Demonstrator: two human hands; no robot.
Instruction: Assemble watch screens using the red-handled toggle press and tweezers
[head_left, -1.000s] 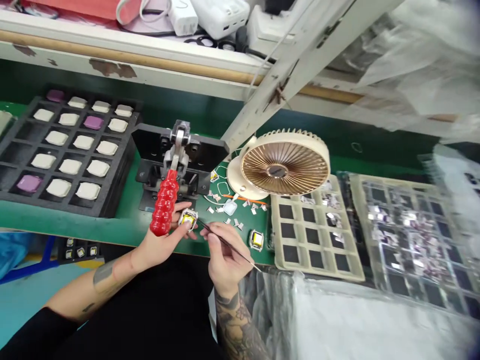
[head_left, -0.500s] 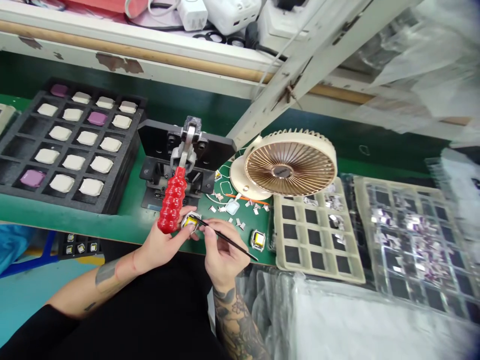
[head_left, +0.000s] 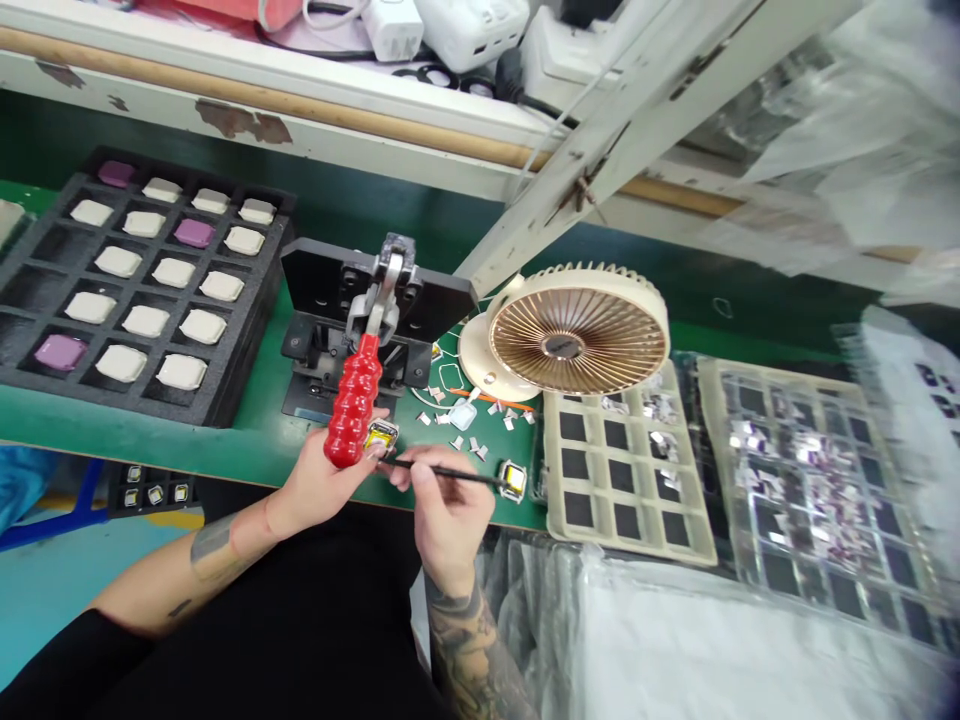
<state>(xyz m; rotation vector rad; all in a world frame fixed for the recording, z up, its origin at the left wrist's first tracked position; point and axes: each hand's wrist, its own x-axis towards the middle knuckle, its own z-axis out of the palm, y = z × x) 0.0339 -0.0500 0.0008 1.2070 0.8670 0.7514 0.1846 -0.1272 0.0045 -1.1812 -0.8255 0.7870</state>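
Observation:
Between the fingers of my left hand (head_left: 324, 480) is a small square device casing (head_left: 381, 436) with a yellow inside, held just above the bench edge. My right hand (head_left: 451, 515) pinches thin black tweezers (head_left: 450, 472), their tip close to the casing's lower side; whether it touches I cannot tell. A second casing (head_left: 513, 481) of the same kind lies on the green bench right of my right hand. The red handle (head_left: 355, 402) of a black toggle press (head_left: 330, 345) hangs partly in front of my left fingers.
A black foam tray (head_left: 217, 395) with white and purple casings stands at left. A desk fan (head_left: 577, 330) sits behind scattered small metal pieces (head_left: 459, 442). Divided cream trays (head_left: 559, 525) and a clear-lidded box (head_left: 825, 500) are at right, plastic sheeting (head_left: 675, 620) in front.
The tweezers have swung flatter, and their tip has moved from the casing's top face to its lower edge. My left hand has tilted the casing slightly.

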